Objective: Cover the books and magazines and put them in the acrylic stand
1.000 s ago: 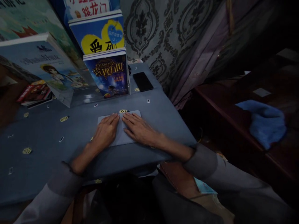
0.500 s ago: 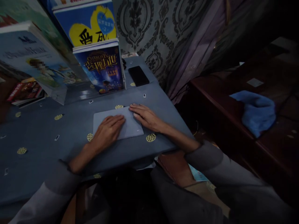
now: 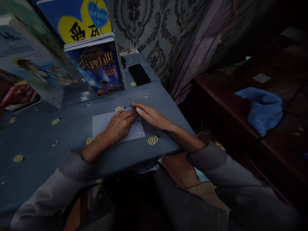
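Head view, dim light. Both hands at work on a thin, pale rectangular sheet point(image 3: 100, 123) lying flat on the table point(image 3: 72, 170), close in from the near edge, a little left of the near right corner; paper, card or cover, cannot tell. Left hand point(image 3: 121, 125) lies palm down across the sheet's middle, fingers stretched and narrow together, tips reaching the sheet's far right corner. Right hand point(image 3: 154, 118) comes in from the table's right edge, fingers straight and close together, thumb meeting the left fingertips at that same corner. Whether finger and thumb pinch the corner or only press it, cannot tell; the contact is covered. Faint line or sheen by the sheet's right end, fold or glare unclear. Step in hand, as I judge it: tending that far right corner, left palm steadying the rest. A next move would call for the palm kept flat so the sheet does not skid, with a light touch at the corner so it does not crease. Toward the far right corner of the table, a black phone point(image 3: 139, 74); left of it, upright books point(image 3: 98, 70) along the far side, a small pile of books point(image 3: 20, 94) farther left.
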Available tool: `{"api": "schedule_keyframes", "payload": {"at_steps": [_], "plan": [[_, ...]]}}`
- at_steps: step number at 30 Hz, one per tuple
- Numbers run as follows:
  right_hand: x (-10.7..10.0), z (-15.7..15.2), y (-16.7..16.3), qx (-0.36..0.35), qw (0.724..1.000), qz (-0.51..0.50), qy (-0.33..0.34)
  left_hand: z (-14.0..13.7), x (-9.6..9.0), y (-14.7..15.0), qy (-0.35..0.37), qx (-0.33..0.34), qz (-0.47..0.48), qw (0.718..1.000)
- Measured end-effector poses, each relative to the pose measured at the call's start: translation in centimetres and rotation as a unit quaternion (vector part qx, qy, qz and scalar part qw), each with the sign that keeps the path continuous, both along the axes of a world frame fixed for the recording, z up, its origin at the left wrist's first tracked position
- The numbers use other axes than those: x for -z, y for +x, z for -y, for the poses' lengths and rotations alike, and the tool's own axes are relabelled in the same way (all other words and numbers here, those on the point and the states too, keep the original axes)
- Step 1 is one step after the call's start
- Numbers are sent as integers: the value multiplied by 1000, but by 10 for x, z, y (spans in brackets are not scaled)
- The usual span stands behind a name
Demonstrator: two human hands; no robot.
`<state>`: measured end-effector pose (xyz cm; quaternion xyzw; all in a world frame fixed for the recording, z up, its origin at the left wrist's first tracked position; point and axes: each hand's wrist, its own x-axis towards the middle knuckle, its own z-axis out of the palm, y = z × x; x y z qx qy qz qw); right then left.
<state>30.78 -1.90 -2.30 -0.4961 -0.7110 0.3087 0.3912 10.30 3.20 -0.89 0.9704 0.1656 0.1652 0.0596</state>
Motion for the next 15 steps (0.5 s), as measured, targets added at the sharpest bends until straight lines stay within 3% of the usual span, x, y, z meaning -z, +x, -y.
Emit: {"api": "schedule_keyframes", "payload": {"at_steps": [5,15], "plan": [[0,0,-2,8,1000,-6,9,-7,2,5,10,-18,-4,1000],[-1,3,-4,-5,993,107,43,36,-2,-24,-16,109,-44,993]]}}
